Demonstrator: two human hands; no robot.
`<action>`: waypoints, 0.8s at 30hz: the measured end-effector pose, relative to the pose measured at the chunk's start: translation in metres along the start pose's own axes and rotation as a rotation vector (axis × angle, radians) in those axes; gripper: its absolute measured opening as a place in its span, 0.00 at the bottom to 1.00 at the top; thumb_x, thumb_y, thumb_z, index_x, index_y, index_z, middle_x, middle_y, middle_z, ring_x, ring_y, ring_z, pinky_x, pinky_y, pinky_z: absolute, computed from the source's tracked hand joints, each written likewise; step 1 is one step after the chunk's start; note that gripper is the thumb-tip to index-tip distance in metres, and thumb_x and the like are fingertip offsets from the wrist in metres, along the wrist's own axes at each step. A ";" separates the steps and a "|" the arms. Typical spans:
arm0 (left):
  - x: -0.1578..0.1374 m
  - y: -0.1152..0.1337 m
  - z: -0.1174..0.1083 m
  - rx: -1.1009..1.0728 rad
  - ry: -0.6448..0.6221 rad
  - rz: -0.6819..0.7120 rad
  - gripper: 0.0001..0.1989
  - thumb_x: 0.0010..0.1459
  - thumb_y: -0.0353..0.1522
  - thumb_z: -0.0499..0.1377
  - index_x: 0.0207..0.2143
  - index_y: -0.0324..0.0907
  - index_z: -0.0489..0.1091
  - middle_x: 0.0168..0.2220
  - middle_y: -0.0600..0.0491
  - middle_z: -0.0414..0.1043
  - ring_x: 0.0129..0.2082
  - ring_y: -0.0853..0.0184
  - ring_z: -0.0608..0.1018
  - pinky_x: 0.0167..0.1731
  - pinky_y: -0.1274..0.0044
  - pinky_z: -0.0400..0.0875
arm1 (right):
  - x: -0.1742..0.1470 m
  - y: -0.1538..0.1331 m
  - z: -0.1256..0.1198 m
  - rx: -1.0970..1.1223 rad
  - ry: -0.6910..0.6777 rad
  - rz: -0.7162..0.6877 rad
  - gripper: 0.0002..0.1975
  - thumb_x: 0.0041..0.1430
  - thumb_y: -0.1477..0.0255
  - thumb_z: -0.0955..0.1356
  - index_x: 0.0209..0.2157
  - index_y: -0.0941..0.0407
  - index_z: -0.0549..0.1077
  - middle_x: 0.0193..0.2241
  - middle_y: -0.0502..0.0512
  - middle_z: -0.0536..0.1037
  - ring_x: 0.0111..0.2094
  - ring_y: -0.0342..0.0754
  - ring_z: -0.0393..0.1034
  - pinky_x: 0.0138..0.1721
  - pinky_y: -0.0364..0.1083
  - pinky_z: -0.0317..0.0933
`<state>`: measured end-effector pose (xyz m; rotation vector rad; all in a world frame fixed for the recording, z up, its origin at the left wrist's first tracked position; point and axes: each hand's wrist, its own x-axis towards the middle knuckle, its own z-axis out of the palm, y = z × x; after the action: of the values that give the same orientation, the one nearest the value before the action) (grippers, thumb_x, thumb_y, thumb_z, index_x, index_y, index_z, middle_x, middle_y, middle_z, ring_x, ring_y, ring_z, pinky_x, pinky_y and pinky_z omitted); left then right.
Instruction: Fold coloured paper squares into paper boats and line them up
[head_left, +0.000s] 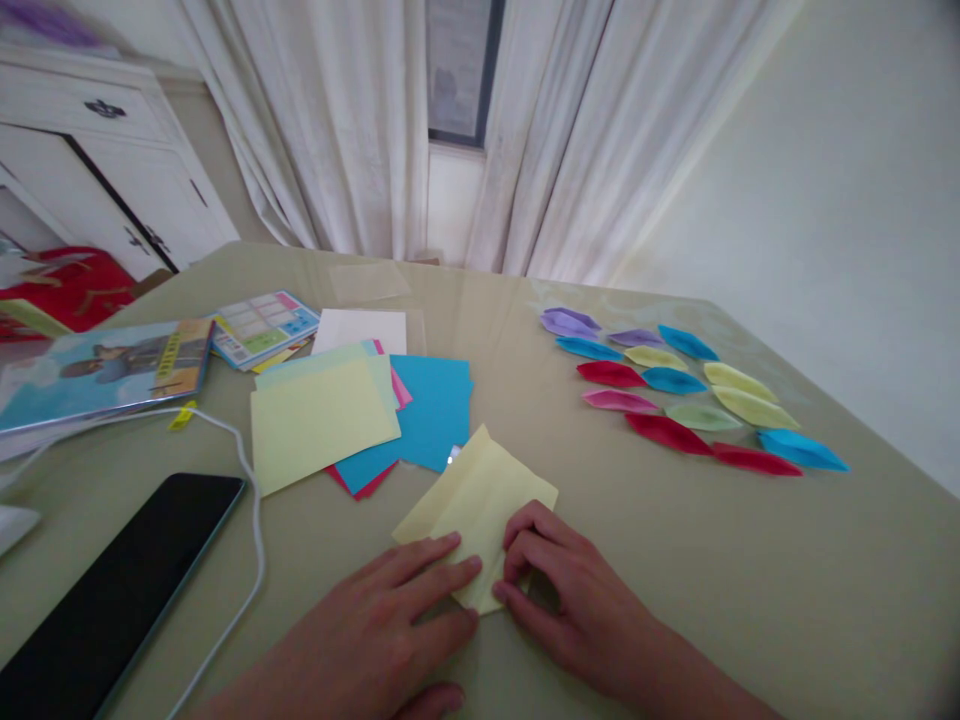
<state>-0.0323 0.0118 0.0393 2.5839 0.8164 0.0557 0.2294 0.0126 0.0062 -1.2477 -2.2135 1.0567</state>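
Pale yellow paper sheet (491,485), one, creased, lying askew on the desk (517,350) under both hands. Left hand (394,612): fingers spread, pressed flat along its lower left side. Right hand (574,590): curled, thumb and forefinger seemingly pinching its lower right edge (from my remote seat, the fingers partly hide that grip). Blue paper sheets (435,400), near its upper left side. Folded paper pieces (611,374), pointed at both ends, well apart to the right. Risks, as I judge them: a crooked crease, should the left fingers slip; a tear, should the pinch pull too hard.
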 end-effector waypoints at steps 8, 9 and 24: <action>-0.003 -0.003 0.018 0.007 0.079 0.000 0.14 0.69 0.38 0.64 0.55 0.50 0.77 0.66 0.53 0.74 0.67 0.55 0.74 0.66 0.63 0.72 | -0.001 -0.001 0.001 -0.007 -0.010 0.022 0.08 0.65 0.80 0.70 0.38 0.53 0.69 0.45 0.52 0.72 0.45 0.48 0.71 0.48 0.46 0.66; -0.002 -0.003 0.020 0.018 0.079 0.001 0.15 0.69 0.39 0.64 0.56 0.50 0.77 0.66 0.53 0.74 0.66 0.54 0.74 0.65 0.62 0.72 | -0.001 -0.001 0.001 -0.006 -0.011 0.022 0.08 0.65 0.80 0.70 0.38 0.53 0.69 0.45 0.52 0.72 0.45 0.48 0.71 0.48 0.46 0.66; 0.003 0.002 0.026 0.166 0.104 0.032 0.19 0.73 0.42 0.59 0.62 0.50 0.73 0.66 0.50 0.74 0.64 0.51 0.77 0.61 0.59 0.76 | 0.000 -0.003 0.000 -0.010 -0.023 0.028 0.09 0.66 0.81 0.69 0.39 0.53 0.68 0.45 0.52 0.71 0.45 0.49 0.69 0.47 0.46 0.66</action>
<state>-0.0245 0.0024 0.0163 2.7697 0.8493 0.1379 0.2279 0.0118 0.0088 -1.2808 -2.2270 1.0777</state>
